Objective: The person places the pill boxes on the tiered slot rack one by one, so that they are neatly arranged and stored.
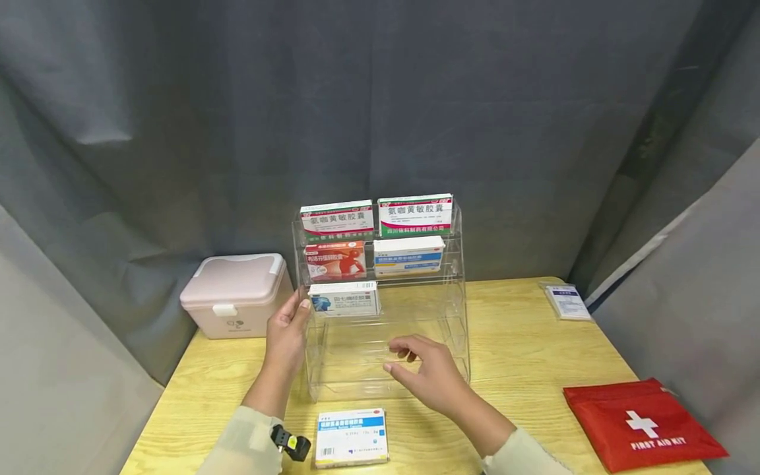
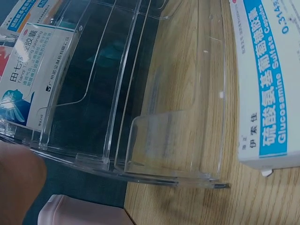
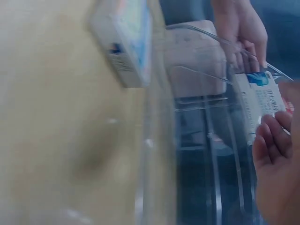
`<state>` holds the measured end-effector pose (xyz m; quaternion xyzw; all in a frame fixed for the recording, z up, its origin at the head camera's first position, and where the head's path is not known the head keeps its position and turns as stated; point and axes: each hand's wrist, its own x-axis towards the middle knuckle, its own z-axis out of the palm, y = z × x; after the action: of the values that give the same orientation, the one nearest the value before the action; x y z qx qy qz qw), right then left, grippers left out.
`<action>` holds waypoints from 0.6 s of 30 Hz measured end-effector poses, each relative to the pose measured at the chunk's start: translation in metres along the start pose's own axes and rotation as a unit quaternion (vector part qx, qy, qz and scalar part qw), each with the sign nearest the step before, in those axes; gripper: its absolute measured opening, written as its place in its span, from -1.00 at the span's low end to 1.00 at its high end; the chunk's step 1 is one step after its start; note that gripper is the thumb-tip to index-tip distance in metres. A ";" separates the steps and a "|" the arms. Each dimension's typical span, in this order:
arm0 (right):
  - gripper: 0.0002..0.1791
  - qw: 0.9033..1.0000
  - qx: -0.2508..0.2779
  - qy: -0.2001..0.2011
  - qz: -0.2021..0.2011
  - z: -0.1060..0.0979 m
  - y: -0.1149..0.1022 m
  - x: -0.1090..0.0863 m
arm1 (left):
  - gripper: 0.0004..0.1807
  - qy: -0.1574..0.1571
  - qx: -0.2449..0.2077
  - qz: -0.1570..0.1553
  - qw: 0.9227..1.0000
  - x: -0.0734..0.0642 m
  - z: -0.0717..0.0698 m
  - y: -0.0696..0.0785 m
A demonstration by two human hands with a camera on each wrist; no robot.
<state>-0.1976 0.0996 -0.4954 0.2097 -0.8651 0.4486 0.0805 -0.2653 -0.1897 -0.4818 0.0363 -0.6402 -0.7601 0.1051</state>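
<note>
A clear plastic tiered display rack (image 1: 386, 389) stands on the table, with medicine boxes in its upper tiers. My left hand (image 1: 287, 340) grips the rack's left edge, thumb in front, beside a white and grey medicine box (image 1: 350, 300) in the third tier. My right hand (image 1: 430, 373) hovers before the lower tiers with fingers loosely bent, holding nothing. On the table in front of the rack lies a white and blue glucosamine box (image 1: 351, 439), which also shows as the large glucosamine box (image 2: 269, 84) in the left wrist view. The right wrist view is blurred.
Higher up sit a red box (image 1: 336, 260), a white-blue-yellow box (image 1: 408, 256) and two white, red and green boxes. A pink lidded case (image 1: 237, 297) stands left of the rack. To the right lie a red first aid pouch (image 1: 644, 425) and a small white packet (image 1: 568, 302).
</note>
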 end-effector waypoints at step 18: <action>-0.13 0.967 -0.042 -0.247 -0.041 0.033 0.040 -0.068 | -0.43 0.000 0.006 -0.021 1.000 0.000 -0.001 0.001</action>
<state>-0.1525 0.1134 -0.5664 0.3453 -0.8671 0.3422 -0.1084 -0.2645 -0.1910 -0.4809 0.0503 -0.6437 -0.7585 0.0883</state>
